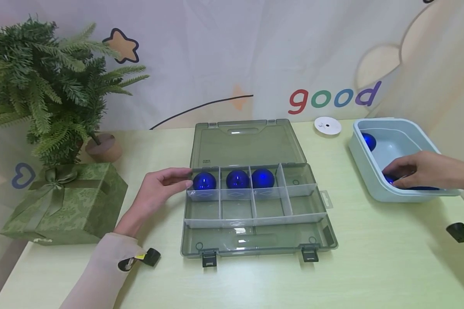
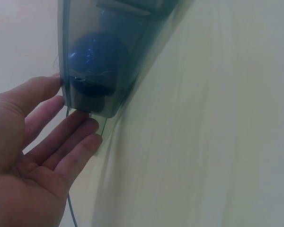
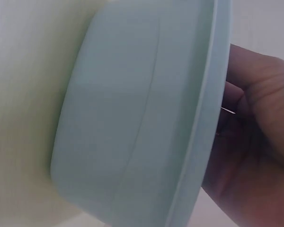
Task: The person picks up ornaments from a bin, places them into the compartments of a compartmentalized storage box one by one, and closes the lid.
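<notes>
A smoky plastic compartment box (image 1: 232, 253) lies with its lid folded back. Three shiny blue balls sit in its back row: one ball (image 1: 204, 182) at the far left, a second ball (image 1: 237, 180), and a third ball (image 1: 263, 178). My left hand (image 1: 158, 189) is at the box's left end, its fairly straight fingers and thumb touching the back corner, also seen in the left wrist view. My right hand (image 1: 413, 169) reaches into a light blue tub (image 1: 365, 178), fingers curled around a blue ball (image 1: 389, 178) partly hidden by the fingers.
Another blue ball (image 1: 368, 141) lies in the tub's back left corner. Behind the compartment box is a white spool (image 1: 328, 126). A green gift box (image 1: 65, 206) and a potted artificial fir (image 1: 58, 90) stand at the left. A printed cloth (image 1: 201, 56) hangs behind the table.
</notes>
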### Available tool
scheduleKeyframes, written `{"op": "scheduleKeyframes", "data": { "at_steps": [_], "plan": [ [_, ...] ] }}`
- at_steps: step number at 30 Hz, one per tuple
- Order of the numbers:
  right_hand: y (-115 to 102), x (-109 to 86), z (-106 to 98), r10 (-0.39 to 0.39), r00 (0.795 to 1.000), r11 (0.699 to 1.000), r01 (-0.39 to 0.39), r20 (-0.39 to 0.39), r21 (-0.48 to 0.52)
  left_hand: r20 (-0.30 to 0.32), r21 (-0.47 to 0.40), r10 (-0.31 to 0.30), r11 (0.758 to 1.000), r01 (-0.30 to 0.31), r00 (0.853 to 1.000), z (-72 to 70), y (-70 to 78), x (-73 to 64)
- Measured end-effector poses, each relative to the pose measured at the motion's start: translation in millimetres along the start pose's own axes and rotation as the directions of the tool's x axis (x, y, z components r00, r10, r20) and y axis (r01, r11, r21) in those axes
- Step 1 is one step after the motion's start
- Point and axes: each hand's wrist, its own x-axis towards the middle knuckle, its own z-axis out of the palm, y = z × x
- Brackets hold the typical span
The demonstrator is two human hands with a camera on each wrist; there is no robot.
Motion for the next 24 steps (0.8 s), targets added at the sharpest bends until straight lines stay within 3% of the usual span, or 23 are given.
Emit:
{"op": "scheduleKeyframes", "data": {
  "at_steps": [10,17,24],
  "plan": [
    [-3,-2.4,-19,0.052,0.991,0.995,-0.061,-0.125,-0.074,-0.005,0.004,-0.010,1.000,0.010,1.000,0.3,1.5,-0.5],
    [-13,-5.0,-35,0.099,0.973,0.994,-0.089,-0.210,0.057,-0.009,0.010,-0.007,1.000,0.008,1.000,0.4,1.4,-1.0],
    [-30,-11.2,-47,0.121,0.941,0.985,-0.073,-0.316,0.159,-0.006,0.007,0.002,1.000,-0.002,1.000,0.4,0.7,-0.5]
  ]
}}
